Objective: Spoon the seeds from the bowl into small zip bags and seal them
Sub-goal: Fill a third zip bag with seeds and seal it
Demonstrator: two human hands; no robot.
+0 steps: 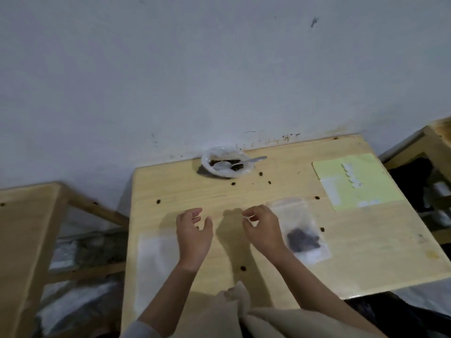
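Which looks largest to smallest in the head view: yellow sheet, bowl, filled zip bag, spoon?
1. Yellow sheet.
2. Filled zip bag, though it lies nearer the camera, so its lead over the bowl is unsure.
3. Bowl.
4. Spoon.

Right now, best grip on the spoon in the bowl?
Likely the handle end. The spoon lies across the bowl with its scoop inside and its handle sticking out past the right rim, clear of the seeds. Come from the right with the right hand, pinching from above.
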